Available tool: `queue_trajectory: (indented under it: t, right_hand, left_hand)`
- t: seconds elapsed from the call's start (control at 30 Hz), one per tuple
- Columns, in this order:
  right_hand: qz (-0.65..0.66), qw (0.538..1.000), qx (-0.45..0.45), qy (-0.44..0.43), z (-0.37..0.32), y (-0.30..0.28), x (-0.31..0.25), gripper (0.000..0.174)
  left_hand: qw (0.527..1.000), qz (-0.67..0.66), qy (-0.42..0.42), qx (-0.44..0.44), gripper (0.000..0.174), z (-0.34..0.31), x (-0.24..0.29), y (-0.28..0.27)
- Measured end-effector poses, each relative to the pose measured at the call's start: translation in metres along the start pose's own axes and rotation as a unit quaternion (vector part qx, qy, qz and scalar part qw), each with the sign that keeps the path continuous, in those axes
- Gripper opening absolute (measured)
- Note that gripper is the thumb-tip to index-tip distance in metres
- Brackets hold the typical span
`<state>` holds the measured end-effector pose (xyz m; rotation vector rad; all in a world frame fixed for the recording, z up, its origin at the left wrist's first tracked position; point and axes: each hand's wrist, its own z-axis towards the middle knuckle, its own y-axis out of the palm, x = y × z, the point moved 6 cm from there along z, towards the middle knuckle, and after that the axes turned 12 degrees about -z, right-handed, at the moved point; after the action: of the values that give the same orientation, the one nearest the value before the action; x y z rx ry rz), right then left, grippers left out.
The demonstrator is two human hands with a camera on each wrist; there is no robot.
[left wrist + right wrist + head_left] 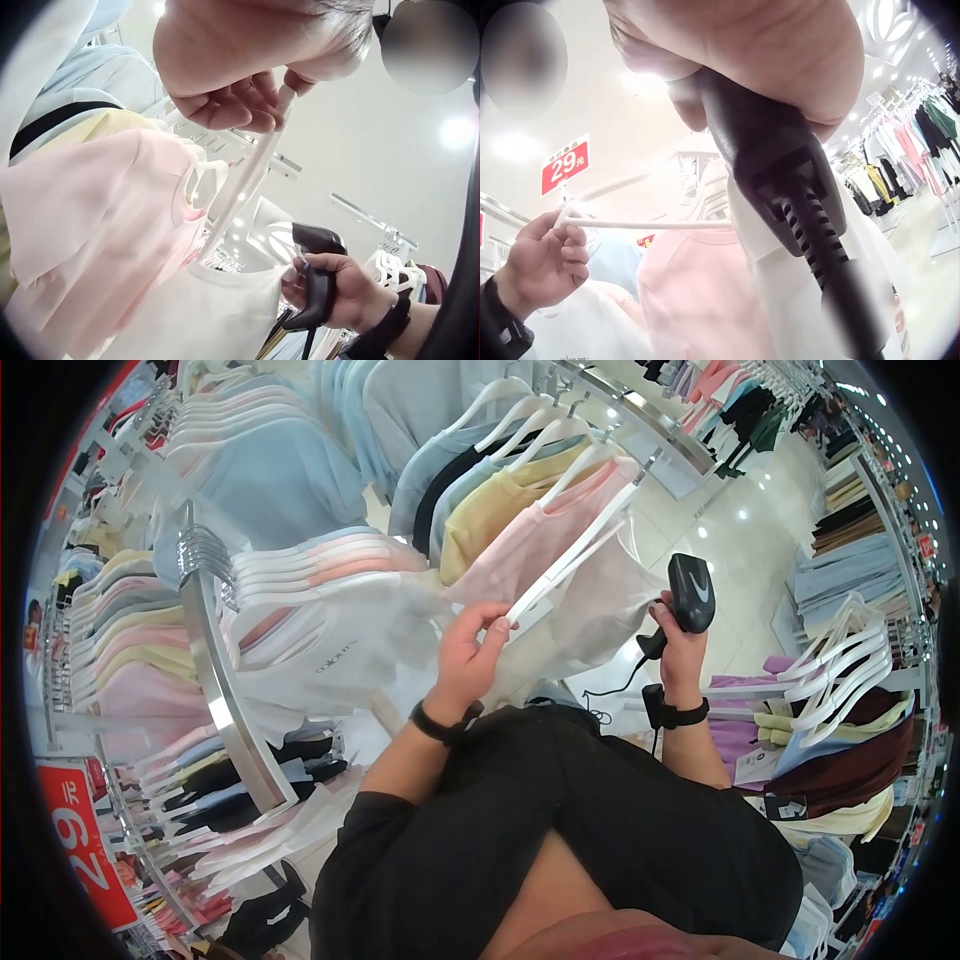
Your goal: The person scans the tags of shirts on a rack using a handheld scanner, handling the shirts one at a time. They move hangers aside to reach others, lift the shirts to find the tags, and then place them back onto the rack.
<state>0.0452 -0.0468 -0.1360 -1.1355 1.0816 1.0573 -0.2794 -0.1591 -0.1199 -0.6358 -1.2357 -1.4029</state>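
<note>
My left hand (468, 655) pinches one end of a white hanger (560, 568), which slants up toward the rack. A white garment (606, 600) hangs from it. In my right hand (682, 650) is a black handheld scanner (692, 592) with a cord; the thumb and a finger also touch the garment's edge. The left wrist view shows the right hand (352, 289) round the scanner (321, 281) beside the white garment (202, 315). Seen from the right wrist, the left hand (544, 262) holds the hanger bar (652, 224), and the scanner's handle (769, 150) fills the middle.
A pink top (545, 525) and a yellow top (500, 500) hang just beyond the white garment. White shirts (330, 650) hang on a metal rail (235, 720) at the left. Bare white hangers (840, 660) and folded clothes stand at the right. A red price sign (85, 840) is lower left.
</note>
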Motion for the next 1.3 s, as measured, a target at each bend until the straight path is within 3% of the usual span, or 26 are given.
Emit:
queue_trajectory:
  t: [0.17, 0.37, 0.47, 0.57, 0.77, 0.87, 0.97, 1.07, 1.17, 1.27, 1.3]
  right_hand:
    - [0.011, 1.0, 0.005, 0.029, 0.001, 0.0, 0.003, 0.041]
    - [0.008, 0.999, -0.009, 0.032, -0.009, 0.001, 0.008, 0.041]
    - [0.014, 0.999, -0.008, 0.041, -0.014, -0.005, 0.008, 0.041]
    - [0.013, 0.999, -0.016, 0.043, -0.022, -0.011, 0.011, 0.038]
    - [0.022, 0.996, -0.019, 0.084, -0.052, -0.015, 0.016, 0.034]
    - [0.006, 0.995, -0.036, 0.097, -0.064, -0.017, 0.012, 0.034]
    - [-0.008, 0.994, -0.042, 0.098, -0.07, -0.022, 0.01, 0.034]
    - [-0.03, 0.995, -0.039, 0.087, -0.075, -0.029, 0.001, 0.032]
    - [-0.052, 0.994, -0.034, 0.087, -0.08, -0.033, -0.008, 0.033]
    - [-0.05, 0.995, -0.031, 0.082, -0.085, -0.036, -0.002, 0.032]
    - [-0.051, 0.994, -0.03, 0.09, -0.087, -0.037, -0.002, 0.032]
  left_hand:
    - [1.0, 0.022, 0.007, -0.008, 0.016, 0.001, 0.003, -0.001]
    - [0.999, -0.001, -0.05, 0.019, 0.019, 0.003, -0.017, -0.002]
    - [0.997, 0.044, -0.057, -0.019, 0.023, 0.006, -0.021, 0.005]
    - [0.988, 0.078, -0.135, -0.014, 0.03, 0.013, -0.013, 0.023]
    - [0.963, 0.263, -0.053, -0.003, 0.034, 0.025, -0.034, 0.034]
    - [0.949, 0.306, 0.078, -0.009, 0.034, 0.045, -0.018, 0.051]
    - [0.934, 0.335, 0.121, -0.019, 0.03, 0.063, -0.017, 0.064]
    - [0.953, 0.282, 0.105, -0.031, 0.025, 0.074, -0.022, 0.074]
    - [0.947, 0.312, 0.034, -0.072, 0.023, 0.074, -0.041, 0.071]
    - [0.94, 0.337, -0.015, -0.057, 0.022, 0.077, -0.043, 0.064]
    - [0.933, 0.356, 0.024, -0.051, 0.022, 0.079, -0.041, 0.061]
